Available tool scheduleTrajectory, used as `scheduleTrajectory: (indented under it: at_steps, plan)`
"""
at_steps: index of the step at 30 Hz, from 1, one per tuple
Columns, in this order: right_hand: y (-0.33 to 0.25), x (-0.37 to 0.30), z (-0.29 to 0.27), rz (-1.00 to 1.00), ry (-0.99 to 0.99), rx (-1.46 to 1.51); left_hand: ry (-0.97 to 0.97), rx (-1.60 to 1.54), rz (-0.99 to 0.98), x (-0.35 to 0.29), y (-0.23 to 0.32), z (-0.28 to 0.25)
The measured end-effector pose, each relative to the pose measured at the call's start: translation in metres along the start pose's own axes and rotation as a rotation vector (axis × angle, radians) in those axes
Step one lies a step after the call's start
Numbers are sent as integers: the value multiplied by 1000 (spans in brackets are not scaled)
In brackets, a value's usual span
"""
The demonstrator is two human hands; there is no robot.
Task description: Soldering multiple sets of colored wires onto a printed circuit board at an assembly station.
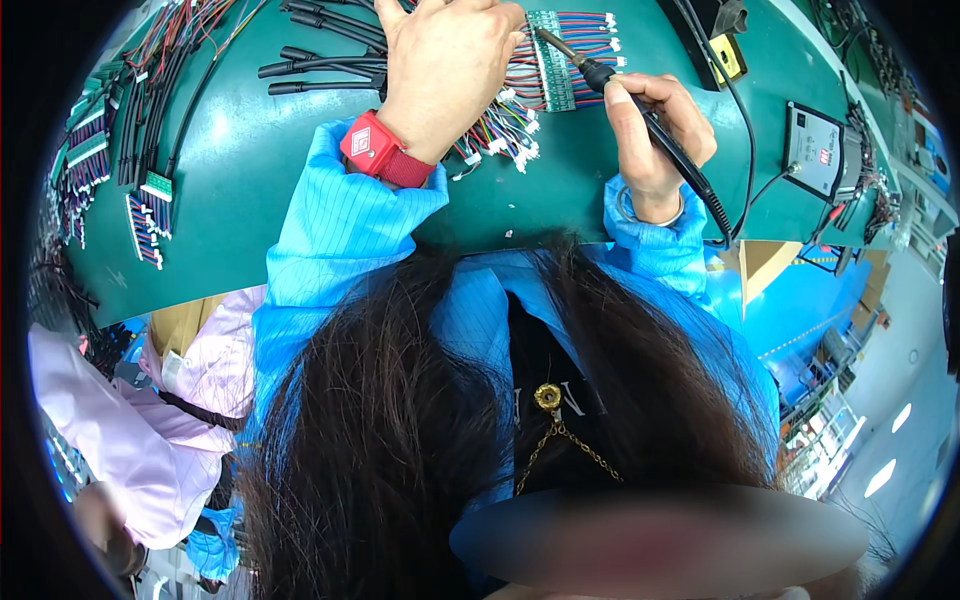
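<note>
My right hand is closed around the dark handle of a soldering iron. The iron's metal tip points up and left to the upper end of a green circuit board panel; contact cannot be made out. Red, black and blue wires with white plugs run out from the panel's right side. My left hand wears a red wrist strap and lies over the wires left of the panel. Its fingers are bent, partly beyond the upper edge, and what they pinch is hidden. Black cables stick out to its left.
Loose wires with white plugs lie below the panel. More cable bundles cover the green table's left side. A grey control box stands at right, near a yellow sponge and the iron's cord. Another person in pink is at lower left.
</note>
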State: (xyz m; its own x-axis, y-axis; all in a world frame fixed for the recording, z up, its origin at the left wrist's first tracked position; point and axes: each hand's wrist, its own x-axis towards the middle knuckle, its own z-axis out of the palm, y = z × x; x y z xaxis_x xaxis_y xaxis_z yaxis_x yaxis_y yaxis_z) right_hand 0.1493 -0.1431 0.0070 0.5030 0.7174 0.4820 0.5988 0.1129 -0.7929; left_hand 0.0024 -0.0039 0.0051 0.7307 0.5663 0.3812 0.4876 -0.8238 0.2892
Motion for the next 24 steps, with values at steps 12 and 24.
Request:
scheduleTrajectory:
  at_steps: [12, 24]
  plan:
    - [-13, -6, -8, -58, 194, 64, 61, -253, -159, 2, -7, -14]
    - [-41, -21, -16, -189, -104, 109, 254, -746, 160, -39, 49, -46]
